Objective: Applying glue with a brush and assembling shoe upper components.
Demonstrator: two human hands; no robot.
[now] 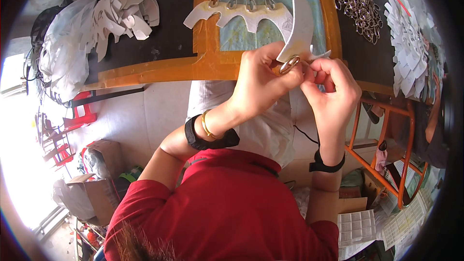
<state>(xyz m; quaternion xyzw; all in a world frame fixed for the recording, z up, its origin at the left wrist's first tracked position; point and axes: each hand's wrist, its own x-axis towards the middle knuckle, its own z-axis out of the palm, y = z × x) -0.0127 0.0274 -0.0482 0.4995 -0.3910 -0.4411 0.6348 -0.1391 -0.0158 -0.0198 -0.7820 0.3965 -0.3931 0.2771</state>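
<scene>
A white scalloped strip (263, 14) lies at the table's near middle, several oval metal rings (250, 5) set along its upper edge. Its right end seems to run into a curved white piece (300, 21) standing up above my hands; I cannot tell for certain that they are one. My left hand (263, 77) is closed on this white piece, thumb in front, with another oval metal ring (290, 65) beside the thumb tip. My right hand (333, 82) pinches close by, its fingertips meeting the left thumb by a narrow white tab; what exactly they grip is hidden.
Loose white cut pieces (126, 12) are heaped at the table's left, beside clear plastic bags (70, 43). A pile of metal rings (355, 5) lies at the right, near more stacked white pieces (406, 48). An orange-framed stool (411, 150) stands at lower right, cardboard boxes (104, 159) at lower left.
</scene>
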